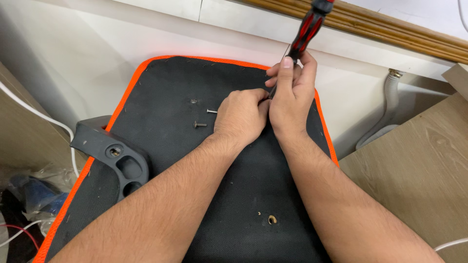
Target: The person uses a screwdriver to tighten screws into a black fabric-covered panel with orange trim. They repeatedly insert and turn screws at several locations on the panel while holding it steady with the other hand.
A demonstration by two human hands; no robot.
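Head view looks down on a black seat panel with an orange edge, lying underside up on a pale floor. Both hands meet near its far edge. The right hand is closed around a red and black screwdriver, low on the handle where it joins the shaft, thumb pressed against it; the tool stands tilted, its top leaning away towards the wall. The left hand is curled just beside it, fingers pinched at the foot of the shaft, apparently steadying the tip or a screw there (the tip itself is hidden behind the fingers, so I cannot tell which).

As for progress, it seems partway. Two loose screws lie on the fabric just left of the left hand, touching nothing, so they are not in place now. A small hole shows beyond them, and another open hole with a metal insert sits near the closer edge between the forearms; both are unfilled. A dark plastic armrest bracket rests at the left edge of the panel, seemingly unfastened, though its own hole holds something I cannot make out. By this judgement one fixing point is being worked, and the others are left to deal with.
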